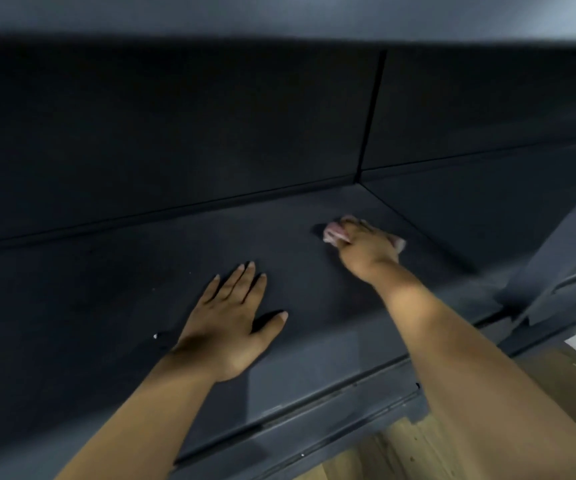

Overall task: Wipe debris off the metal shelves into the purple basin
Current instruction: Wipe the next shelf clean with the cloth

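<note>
The right hand (366, 245) is gripping a pink cloth (335, 233), mostly hidden under its fingers, on the dark metal shelf (106, 306). The left hand (227, 327) is lying flat, fingers spread, on the shelf. A pale speck (155, 336) is sitting beside the left wrist.

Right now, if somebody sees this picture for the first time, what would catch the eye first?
Probably the pale pink cloth, the only bright thing on the dark metal shelf; the right hand holds it near the back right corner, fingers curled over it. Next, the left hand lies flat on the shelf, nearer the front. A small white speck sits just left of that hand's wrist.
</note>
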The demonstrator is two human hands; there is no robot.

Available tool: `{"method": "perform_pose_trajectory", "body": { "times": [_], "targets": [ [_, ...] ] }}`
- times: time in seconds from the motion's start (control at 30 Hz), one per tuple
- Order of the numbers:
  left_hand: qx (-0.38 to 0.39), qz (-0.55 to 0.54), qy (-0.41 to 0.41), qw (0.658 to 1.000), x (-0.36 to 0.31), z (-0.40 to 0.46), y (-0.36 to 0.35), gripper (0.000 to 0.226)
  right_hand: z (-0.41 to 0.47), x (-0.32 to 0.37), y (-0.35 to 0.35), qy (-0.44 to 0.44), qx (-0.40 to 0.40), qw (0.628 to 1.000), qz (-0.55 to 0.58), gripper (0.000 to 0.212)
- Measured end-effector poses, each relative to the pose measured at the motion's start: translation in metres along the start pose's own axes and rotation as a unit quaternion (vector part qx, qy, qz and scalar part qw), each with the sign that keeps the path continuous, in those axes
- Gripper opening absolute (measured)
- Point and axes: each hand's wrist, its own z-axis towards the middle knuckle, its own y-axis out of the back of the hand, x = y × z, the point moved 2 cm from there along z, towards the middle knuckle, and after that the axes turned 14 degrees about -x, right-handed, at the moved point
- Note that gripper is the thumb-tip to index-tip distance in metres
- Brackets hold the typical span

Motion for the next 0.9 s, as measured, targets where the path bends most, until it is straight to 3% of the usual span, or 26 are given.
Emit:
{"method": "perform_pose_trajectory", "body": {
  "times": [0.13, 0.27, 0.33, 0.47, 0.53, 0.6, 0.73, 0.8, 0.9],
  "targets": [
    [0.001, 0.003, -0.007, 1.000, 0.002, 0.001, -0.002, 0.105, -0.009, 0.092, -0.035, 0.141, 0.026, 0.988, 0.055, 0.041],
    [-0.015, -0.003, -0.007, 1.000, 0.002, 0.001, -0.002, 0.102, -0.016, 0.119, -0.038, 0.157, 0.061, 0.979, 0.112, 0.047],
    [-0.005, 0.006, -0.002, 1.000, 0.002, 0.001, -0.001, 0.105, -0.004, 0.097, -0.029, 0.132, 0.063, 0.982, 0.117, 0.049],
    [-0.002, 0.001, 0.001, 1.000, 0.001, 0.000, 0.002, 0.108, 0.031, 0.010, -0.001, -0.022, -0.083, 0.996, 0.013, 0.047],
    [-0.007, -0.002, -0.003, 1.000, 0.001, 0.000, 0.001, 0.119, 0.038, -0.026, 0.007, -0.098, -0.047, 0.994, -0.033, 0.050],
    [-0.005, 0.004, -0.006, 1.000, 0.002, 0.001, 0.000, 0.131, 0.046, -0.039, 0.004, -0.110, -0.001, 0.993, -0.043, 0.051],
    [-0.004, 0.008, -0.004, 1.000, 0.001, 0.002, 0.001, 0.127, 0.060, 0.007, -0.018, -0.035, 0.032, 0.998, -0.034, 0.047],
    [-0.003, 0.011, 0.000, 1.000, -0.001, 0.002, 0.002, 0.112, 0.053, 0.047, -0.028, 0.041, 0.042, 0.998, -0.015, 0.046],
    [0.000, 0.012, 0.000, 1.000, -0.001, 0.002, 0.003, 0.106, 0.036, 0.099, -0.040, 0.142, 0.064, 0.987, 0.032, 0.047]
  ]
}}
